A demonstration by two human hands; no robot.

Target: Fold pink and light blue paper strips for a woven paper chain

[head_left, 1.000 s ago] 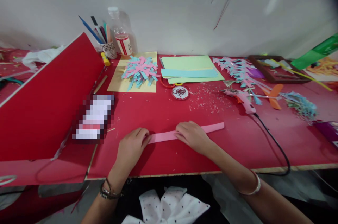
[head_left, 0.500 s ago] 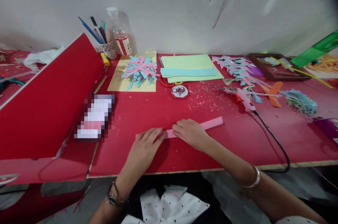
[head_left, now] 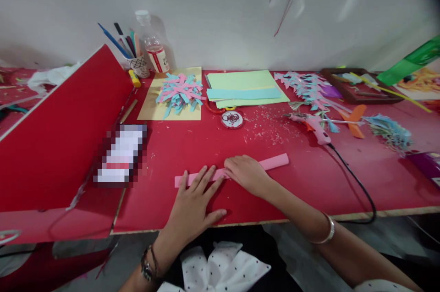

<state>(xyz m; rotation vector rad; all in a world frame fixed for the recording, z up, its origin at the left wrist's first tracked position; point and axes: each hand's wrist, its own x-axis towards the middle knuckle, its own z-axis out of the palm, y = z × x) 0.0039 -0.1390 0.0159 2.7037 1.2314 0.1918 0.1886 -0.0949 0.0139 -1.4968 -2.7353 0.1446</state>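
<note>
A long pink paper strip lies slantwise on the red table near the front edge, its right end higher than its left. My left hand rests flat with spread fingers across the strip's left part, the thumb pointing right. Beside it my right hand is closed, fingers bunched and curled onto the middle of the strip. What its fingertips do is partly hidden under the hand.
A pink glue gun with a black cord lies at right. Behind are green sheets with a blue strip, a pile of pink and blue paper pieces, and a round tin. A phone and red board stand left.
My left hand has opened from bent fingers into a flat spread, with the thumb swung out to the right. The right hand stays on the strip, nearly unmoved.
</note>
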